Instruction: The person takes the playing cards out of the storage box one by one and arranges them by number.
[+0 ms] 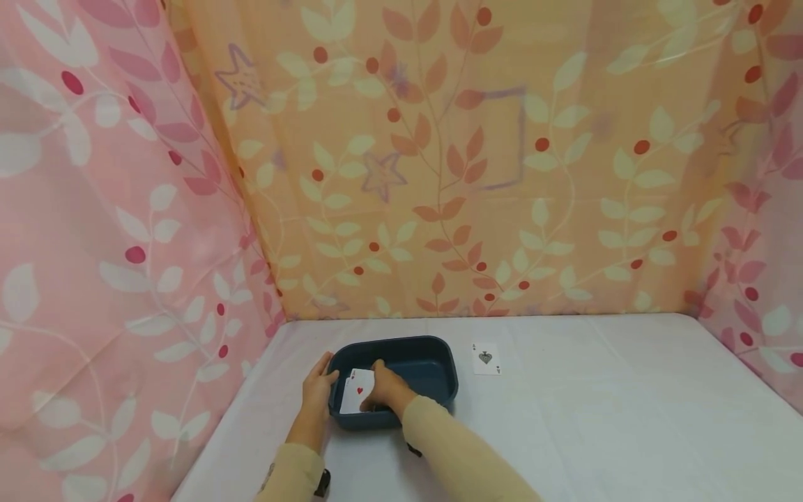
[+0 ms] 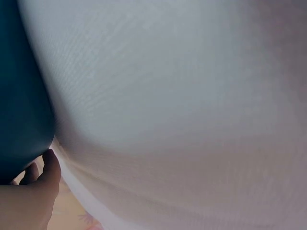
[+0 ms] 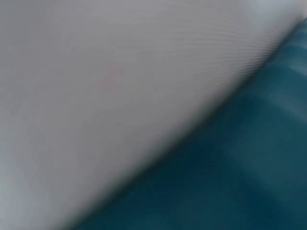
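A dark blue rectangular tub (image 1: 429,376) sits on the white-covered table. My left hand (image 1: 314,396) holds its left end, with the thumb over the rim and the fingers along the outside. In the left wrist view, that hand (image 2: 37,191) curls against the tub's wall (image 2: 21,96). Inside the tub, my right hand (image 1: 390,390) pinches the right edge of a playing card, an ace of hearts (image 1: 353,399). Another card's corner shows behind it at the left. The right wrist view has only the blurred tub (image 3: 230,172) and white cloth, with no fingers.
An ace of spades (image 1: 486,358) lies face up on the white tablecloth (image 1: 596,404), just right of the tub. Leaf-patterned curtains hang behind the table (image 1: 439,174) and along its left (image 1: 157,279) and right sides.
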Tool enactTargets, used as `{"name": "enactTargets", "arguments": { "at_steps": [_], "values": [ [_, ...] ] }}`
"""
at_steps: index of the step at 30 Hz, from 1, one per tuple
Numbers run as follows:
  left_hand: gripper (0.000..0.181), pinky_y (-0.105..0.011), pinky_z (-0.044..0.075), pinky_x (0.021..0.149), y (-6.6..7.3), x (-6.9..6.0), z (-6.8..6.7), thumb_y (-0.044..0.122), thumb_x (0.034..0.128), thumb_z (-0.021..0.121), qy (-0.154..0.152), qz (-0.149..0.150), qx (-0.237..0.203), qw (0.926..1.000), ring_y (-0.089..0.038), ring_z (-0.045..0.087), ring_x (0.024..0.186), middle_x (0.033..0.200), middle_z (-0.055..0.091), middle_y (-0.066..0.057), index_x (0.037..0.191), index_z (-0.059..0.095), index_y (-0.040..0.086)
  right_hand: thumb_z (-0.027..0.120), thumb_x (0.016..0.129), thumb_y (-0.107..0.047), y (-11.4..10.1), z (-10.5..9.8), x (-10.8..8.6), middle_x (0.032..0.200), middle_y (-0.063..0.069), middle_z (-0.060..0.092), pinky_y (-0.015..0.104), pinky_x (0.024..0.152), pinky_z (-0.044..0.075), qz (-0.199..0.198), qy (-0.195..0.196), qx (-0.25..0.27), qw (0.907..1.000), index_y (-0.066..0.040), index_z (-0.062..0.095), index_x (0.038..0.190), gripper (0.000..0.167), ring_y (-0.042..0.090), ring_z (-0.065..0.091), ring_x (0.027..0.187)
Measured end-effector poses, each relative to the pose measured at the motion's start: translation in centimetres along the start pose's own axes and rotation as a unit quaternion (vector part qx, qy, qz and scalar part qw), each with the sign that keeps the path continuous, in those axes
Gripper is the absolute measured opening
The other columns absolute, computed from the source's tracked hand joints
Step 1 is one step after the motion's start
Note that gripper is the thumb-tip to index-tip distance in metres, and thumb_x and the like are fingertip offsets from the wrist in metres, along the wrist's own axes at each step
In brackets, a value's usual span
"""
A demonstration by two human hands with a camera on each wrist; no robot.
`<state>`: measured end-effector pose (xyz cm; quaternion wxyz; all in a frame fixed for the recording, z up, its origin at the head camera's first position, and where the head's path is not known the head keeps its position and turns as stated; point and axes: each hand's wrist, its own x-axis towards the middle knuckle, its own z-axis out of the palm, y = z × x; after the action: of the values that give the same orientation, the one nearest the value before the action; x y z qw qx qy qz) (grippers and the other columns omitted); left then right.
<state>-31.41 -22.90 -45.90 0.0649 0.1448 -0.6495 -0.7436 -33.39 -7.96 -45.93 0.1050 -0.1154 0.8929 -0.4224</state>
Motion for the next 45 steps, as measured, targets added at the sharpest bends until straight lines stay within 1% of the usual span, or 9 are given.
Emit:
{"name": "enactTargets", "arguments": {
  "at_steps": [6,8,11,13,19,25,31,36,45],
  "values": [
    [0.055,-0.047,0.013,0.117,0.1,0.2,0.5,-0.003,0.0995,0.042,0.009,-0.006,0.001,0.9999,-0.033,0.017,0.145,0.156,0.023,-0.016,0.152,0.026,0.002,0.084,0.064,0.008,0.8,-0.1,0.6,0.092,0.015,0.060,0.042,0.075,0.053,-0.028,0.039,0.056,0.9973,0.001,0.047,0.111,0.060,0.026,0.058,0.081],
    [0.055,-0.048,0.013,0.117,0.0,0.2,0.6,-0.002,0.0995,0.042,0.010,-0.006,0.006,0.9999,-0.033,0.017,0.145,0.156,0.024,-0.016,0.152,0.027,0.003,0.081,0.067,0.011,1.0,-0.4,0.8,0.086,0.014,0.060,0.036,0.065,0.054,-0.029,0.041,0.085,0.9951,0.003,0.049,0.115,0.058,0.023,0.058,0.073],
    [0.055,-0.048,0.013,0.117,0.1,0.2,0.7,-0.003,0.0991,0.043,0.012,0.000,0.010,0.9999,-0.033,0.018,0.145,0.156,0.024,-0.016,0.152,0.027,0.002,0.075,0.072,0.014,1.1,-1.2,0.6,0.075,0.009,0.058,0.028,0.050,0.049,-0.033,0.030,0.140,0.9892,0.005,0.051,0.125,0.059,0.017,0.056,0.058],
    [0.055,-0.047,0.012,0.117,0.2,0.2,0.6,-0.003,0.0987,0.043,0.012,0.007,0.014,0.9998,-0.032,0.018,0.145,0.155,0.024,-0.016,0.151,0.028,0.002,0.072,0.076,0.013,1.0,-2.0,0.2,0.069,0.007,0.057,0.025,0.046,0.046,-0.038,0.021,0.169,0.9846,0.004,0.050,0.132,0.061,0.015,0.054,0.051],
    [0.056,-0.046,0.012,0.118,0.4,0.0,0.1,-0.005,0.0981,0.043,0.010,0.016,0.018,0.9997,-0.032,0.016,0.145,0.155,0.022,-0.017,0.151,0.027,0.000,0.068,0.083,0.010,0.7,-4.7,-1.2,0.074,0.007,0.058,0.027,0.051,0.052,-0.050,0.009,0.213,0.9758,0.002,0.043,0.143,0.065,0.014,0.055,0.053],
    [0.056,-0.045,0.011,0.118,0.6,-0.1,-0.4,-0.005,0.0990,0.042,0.015,0.008,0.018,0.9997,-0.032,0.016,0.146,0.156,0.022,-0.016,0.152,0.026,0.001,0.067,0.084,0.007,0.9,-6.9,-2.5,0.077,0.007,0.063,0.029,0.056,0.054,-0.053,0.009,0.220,0.9741,0.003,0.040,0.144,0.066,0.013,0.056,0.057],
    [0.055,-0.047,0.009,0.118,0.6,-0.1,-0.3,-0.002,0.1000,0.042,0.018,-0.004,0.018,0.9997,-0.032,0.015,0.146,0.157,0.022,-0.015,0.152,0.026,0.004,0.067,0.085,0.005,2.0,-9.0,-3.7,0.079,0.008,0.065,0.031,0.059,0.055,-0.050,0.019,0.225,0.9728,0.004,0.044,0.141,0.061,0.015,0.058,0.061],
    [0.055,-0.046,0.009,0.118,0.5,0.0,-0.3,-0.002,0.0999,0.042,0.020,-0.006,0.018,0.9996,-0.032,0.015,0.146,0.156,0.022,-0.015,0.152,0.027,0.004,0.068,0.085,0.004,3.3,-10.4,-4.2,0.078,0.007,0.064,0.031,0.059,0.054,-0.039,0.034,0.218,0.9745,0.004,0.046,0.140,0.060,0.016,0.059,0.063],
    [0.055,-0.045,0.010,0.118,0.3,-0.1,0.0,-0.004,0.0994,0.042,0.013,0.000,0.014,0.9998,-0.032,0.015,0.146,0.156,0.021,-0.016,0.152,0.026,0.003,0.067,0.086,0.002,5.0,-12.4,-5.0,0.082,0.008,0.064,0.031,0.063,0.056,0.012,0.047,0.224,0.9734,-0.001,0.045,0.143,0.061,0.019,0.059,0.066]
  ]
}}
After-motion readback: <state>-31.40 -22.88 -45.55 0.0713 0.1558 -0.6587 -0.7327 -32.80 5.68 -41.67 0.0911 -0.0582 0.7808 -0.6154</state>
